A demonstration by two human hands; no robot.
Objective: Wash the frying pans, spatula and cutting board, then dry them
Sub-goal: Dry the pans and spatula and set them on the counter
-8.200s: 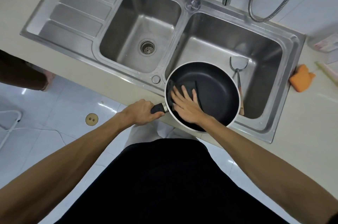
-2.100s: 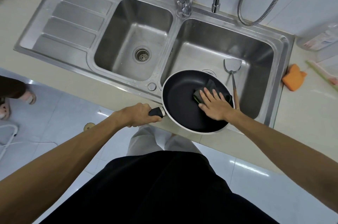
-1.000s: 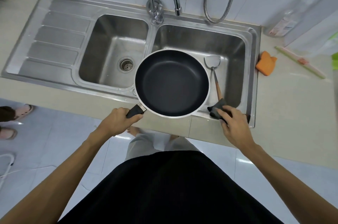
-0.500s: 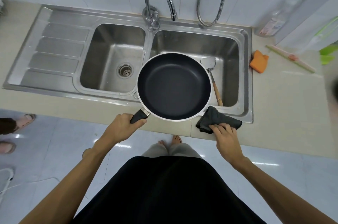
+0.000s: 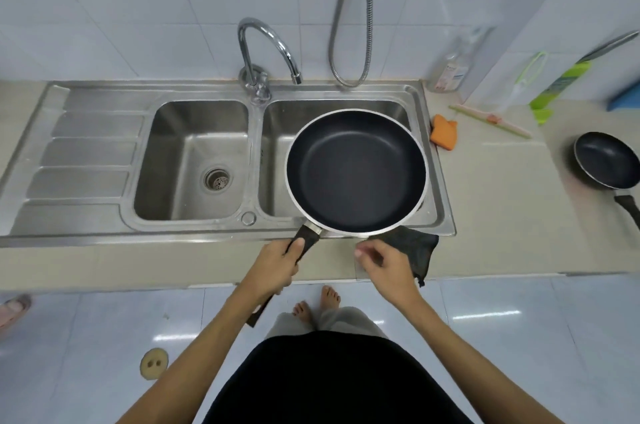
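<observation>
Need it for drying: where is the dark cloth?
Head view, right of centre: the dark cloth lies on the counter's front edge, by the right hand.

One wide-angle camera, worn on the person's head, looks forward and steeply down past their own torso. The double sink and frying pan sit mid-frame within arm's reach. The tiled wall fills the top, the floor and bare feet the bottom.

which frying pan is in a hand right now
The pan over the right basin; the left hand grips its handle. The other pan sits untouched on the counter.
</observation>
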